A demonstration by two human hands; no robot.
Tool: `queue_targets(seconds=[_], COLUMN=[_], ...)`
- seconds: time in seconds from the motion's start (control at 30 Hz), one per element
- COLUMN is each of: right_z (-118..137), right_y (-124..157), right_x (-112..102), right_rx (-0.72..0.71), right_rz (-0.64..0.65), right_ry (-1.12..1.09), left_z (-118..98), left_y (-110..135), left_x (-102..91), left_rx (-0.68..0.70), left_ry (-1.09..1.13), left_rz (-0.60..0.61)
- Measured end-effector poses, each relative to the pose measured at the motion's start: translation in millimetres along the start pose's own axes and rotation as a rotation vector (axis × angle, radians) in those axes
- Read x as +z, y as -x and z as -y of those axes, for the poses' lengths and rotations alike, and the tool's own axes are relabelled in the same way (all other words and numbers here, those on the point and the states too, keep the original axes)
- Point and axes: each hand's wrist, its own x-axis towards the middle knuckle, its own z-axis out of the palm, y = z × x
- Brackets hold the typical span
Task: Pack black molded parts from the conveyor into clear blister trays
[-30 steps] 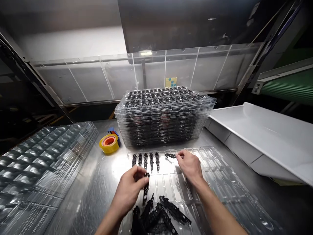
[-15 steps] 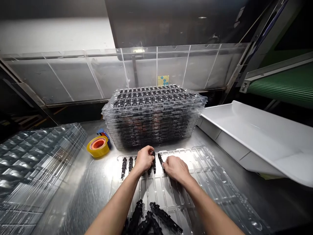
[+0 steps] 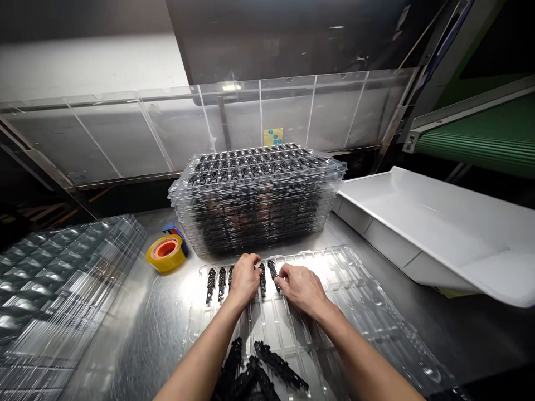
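Observation:
A clear plastic tray [image 3: 355,289] with rows of slots lies on the steel table in front of me. Several black plastic parts [image 3: 215,277] stand in its far row. My left hand [image 3: 244,278] rests on that row with fingers curled, pressing on a black part [image 3: 262,279]. My right hand [image 3: 301,287] is beside it, fingertips pinched at another black part [image 3: 272,269] in the neighbouring slot. A loose heap of black parts [image 3: 254,373] lies on the near end of the tray between my forearms.
A tall stack of filled clear trays [image 3: 257,197] stands just behind the working tray. A yellow tape roll [image 3: 165,252] lies to the left, and a pile of empty clear trays [image 3: 50,289] at far left. A white chute [image 3: 438,228] runs along the right.
My left hand has moved from the loose heap up to the far row with a part. My right hand has shifted left to the slot beside it. The view has drifted slightly.

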Motion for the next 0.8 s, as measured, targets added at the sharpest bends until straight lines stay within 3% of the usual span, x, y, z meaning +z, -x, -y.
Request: queue_targets(seconds=[0.1, 0.2, 0.37, 0.47, 0.6, 0.7, 0.8], right_z=[-1, 0, 6, 9, 3, -7, -19], right_y=[25, 63, 106, 111, 110, 101, 83], right_x=[-8, -12, -1, 8, 11, 1, -17], right_rx=[-0.046, -0.07, -0.083, -0.101, -0.12, 0.016, 0.061], right_rz=[0.033, 0.144, 0.355, 0.324, 0.218, 0.192, 0.115], right_ry=[-0.058, -0.112, 0.015, -0.005, -0.123, -0.334, -0.408], left_z=[-2, -2, -6, -9, -8, -2, 4], left_y=[10, 18, 17, 20, 45, 77, 103], left_x=[-7.1, -14.5, -7.4, -9.8, -42.0, -64.5, -66.4], left_rx=[0.053, 0.137, 0.18, 0.163, 0.12, 0.034, -0.043], left_ry=[-0.123, -0.196, -0.283, -0.295, -0.292, -0.346, -0.396], left_rz=[-0.002, 0.102, 0.152, 0.131, 0.149, 0.278, 0.411])
